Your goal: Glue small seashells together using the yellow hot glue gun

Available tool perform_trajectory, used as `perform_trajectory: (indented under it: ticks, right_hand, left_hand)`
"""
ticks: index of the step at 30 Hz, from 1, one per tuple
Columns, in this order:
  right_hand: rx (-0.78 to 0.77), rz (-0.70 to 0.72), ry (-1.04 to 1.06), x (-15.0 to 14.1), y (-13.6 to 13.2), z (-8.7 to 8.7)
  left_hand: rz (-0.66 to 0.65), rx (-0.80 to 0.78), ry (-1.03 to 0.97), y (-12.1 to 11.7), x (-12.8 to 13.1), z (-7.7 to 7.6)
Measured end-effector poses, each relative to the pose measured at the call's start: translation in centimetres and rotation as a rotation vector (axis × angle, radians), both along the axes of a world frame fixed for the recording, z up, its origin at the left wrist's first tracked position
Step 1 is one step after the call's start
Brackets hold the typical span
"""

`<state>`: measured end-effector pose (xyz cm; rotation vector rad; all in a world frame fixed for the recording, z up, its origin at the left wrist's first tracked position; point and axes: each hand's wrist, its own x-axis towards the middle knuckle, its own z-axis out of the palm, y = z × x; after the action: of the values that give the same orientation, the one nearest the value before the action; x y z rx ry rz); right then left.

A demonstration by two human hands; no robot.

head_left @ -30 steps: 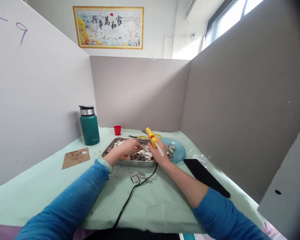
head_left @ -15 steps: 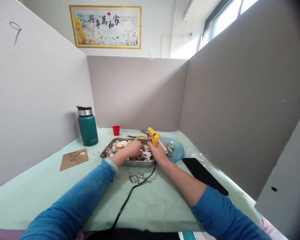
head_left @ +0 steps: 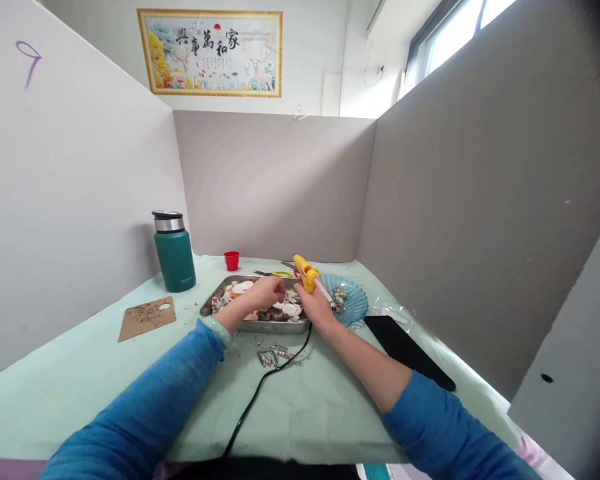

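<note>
A yellow hot glue gun (head_left: 307, 272) with a whitish glue stick at its back is gripped in my right hand (head_left: 316, 311), at the right end of a metal tray (head_left: 275, 327). Its black cord (head_left: 267, 375) runs down toward the table's near edge. Over the tray my left hand (head_left: 267, 292) is closed, fingertips drawn together; anything between them is hidden. Whitish and brown pieces that look like shells (head_left: 291, 309) fill the tray. Several metal hair clips (head_left: 278, 355) lie in front of it.
Right of the tray sits a blue glass plate (head_left: 359, 308) with small metal pieces. A black flat object (head_left: 407, 350) lies nearby. Behind are scissors (head_left: 280, 274) and a red cup (head_left: 231, 261). A green bottle (head_left: 175, 260) and brown card (head_left: 147, 320) are left. Partitions (head_left: 275, 187) enclose the table.
My left hand has lifted slightly and drawn left, away from the shell pieces, uncovering more of them. My right hand and the glue gun have hardly moved.
</note>
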<state>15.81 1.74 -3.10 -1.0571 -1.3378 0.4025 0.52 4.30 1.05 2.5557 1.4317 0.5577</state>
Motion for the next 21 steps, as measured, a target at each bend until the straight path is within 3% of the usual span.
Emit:
perform_trajectory:
  ticks: [6, 16, 21]
  right_hand:
    - [-0.005, 0.012, 0.0, 0.0, 0.4, -0.2]
    - [-0.108, 0.159, 0.063, -0.1, 0.3, -0.2]
    - [-0.106, 0.163, 0.055, 0.0, 0.6, -0.4]
  left_hand:
    - [-0.048, -0.133, -0.389, -0.2, -1.0, 0.7]
    - [-0.14, 0.071, -0.431, -0.4, -0.1, 0.4]
    - [-0.182, 0.116, -0.405, -1.0, 0.1, 0.8]
